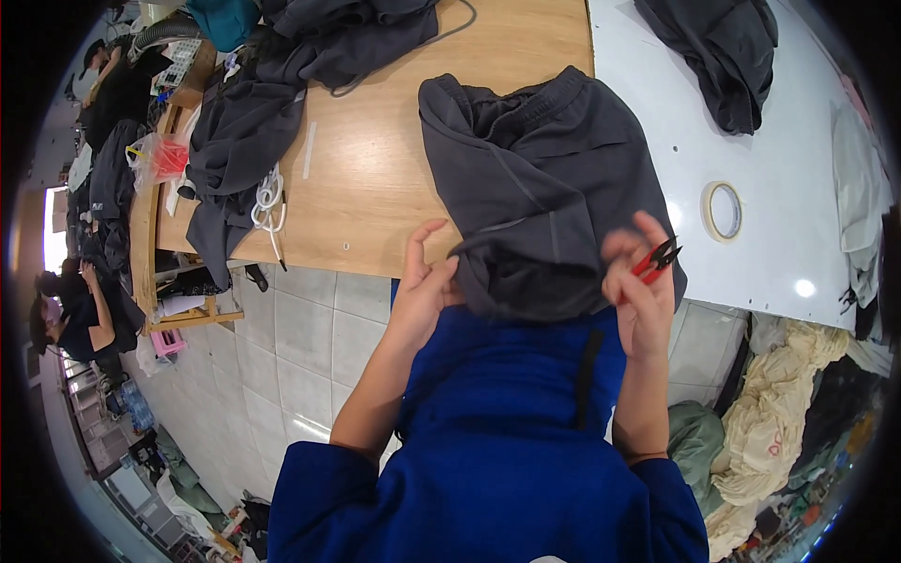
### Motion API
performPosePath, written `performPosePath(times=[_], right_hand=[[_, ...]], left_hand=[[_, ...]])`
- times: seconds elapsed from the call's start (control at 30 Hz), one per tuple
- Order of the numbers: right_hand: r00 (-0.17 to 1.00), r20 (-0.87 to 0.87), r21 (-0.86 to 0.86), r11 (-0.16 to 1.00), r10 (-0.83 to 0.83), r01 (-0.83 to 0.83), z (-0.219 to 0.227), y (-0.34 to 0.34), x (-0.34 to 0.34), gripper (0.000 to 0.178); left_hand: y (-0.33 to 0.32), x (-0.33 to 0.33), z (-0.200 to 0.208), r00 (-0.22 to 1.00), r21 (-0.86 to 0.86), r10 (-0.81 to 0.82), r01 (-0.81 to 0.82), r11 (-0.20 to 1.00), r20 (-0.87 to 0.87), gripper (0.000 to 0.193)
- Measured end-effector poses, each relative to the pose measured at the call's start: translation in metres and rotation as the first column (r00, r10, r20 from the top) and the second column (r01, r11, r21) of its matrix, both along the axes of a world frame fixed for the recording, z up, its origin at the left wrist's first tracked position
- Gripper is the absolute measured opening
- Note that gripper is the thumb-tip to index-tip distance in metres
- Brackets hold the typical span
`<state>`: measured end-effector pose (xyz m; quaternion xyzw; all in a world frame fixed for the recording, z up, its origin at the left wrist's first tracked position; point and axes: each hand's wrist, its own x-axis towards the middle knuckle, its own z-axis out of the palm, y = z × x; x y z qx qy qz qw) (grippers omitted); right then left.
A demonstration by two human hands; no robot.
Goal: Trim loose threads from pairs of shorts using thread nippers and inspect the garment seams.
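Head view: from where I'd stand, the left hand point(427, 296) is half curled, a fingertip at the edge of a dark grey garment point(535, 178); whether it pinches the cloth I can't tell. Opposite, the right hand point(643, 305), slightly blurred, has its fingers bent around red-handled snips point(648, 266), dark blades pointing outward, probably tucked there so the thumb and forefinger stay free for the fabric. Between the hands the garment lies with its gathered waistband away from the wearer of the blue top point(488, 450), its open leg end spilling over the near edge, which seems to bring that opening within easy reach. It rests mostly on the wooden bench point(375, 206), which meets a white surface point(798, 216) on the right, where a roll of tape point(708, 211) and another dark garment point(718, 56) lie. More dark clothing point(347, 38) is heaped at the far left, near a looped white cord point(269, 200). Below is pale tiled floor point(310, 328), with cream cloth point(765, 413) bundled at right; off to the left, a co-worker in dark clothes point(89, 310) sits among cluttered workspaces.
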<state>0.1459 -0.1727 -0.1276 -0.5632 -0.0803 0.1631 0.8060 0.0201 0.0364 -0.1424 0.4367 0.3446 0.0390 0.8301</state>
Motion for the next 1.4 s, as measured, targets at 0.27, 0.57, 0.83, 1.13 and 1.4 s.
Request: performPosePath(times=[0.27,0.57,0.83,1.13,1.4], right_hand=[[0.919,0.198,-0.335,0.904,0.342,-0.265,0.006,0.005,-0.013,0.039],[0.919,0.177,-0.319,0.904,0.353,-0.286,0.002,0.012,-0.012,0.009],[0.985,0.153,-0.289,0.957,0.079,-0.032,0.010,0.014,-0.008,0.028],[0.874,0.381,-0.377,0.914,0.301,-0.150,0.033,0.008,-0.033,0.033],[0.783,0.599,-0.474,0.862,0.169,0.177,0.039,0.025,-0.028,0.027]], left_hand=[[-0.005,0.034,0.010,0.945,-0.165,-0.016,0.074,0.983,0.328,0.019],[0.000,0.036,0.036,0.818,0.910,-0.546,0.350,0.224,-0.181,0.013],[-0.020,0.035,0.031,0.939,0.253,-0.235,0.171,0.952,0.250,0.007],[-0.021,0.038,0.035,0.964,-0.044,-0.138,0.152,0.987,0.228,0.015],[-0.028,0.040,0.043,0.952,-0.046,-0.109,0.127,0.991,0.285,0.015]])
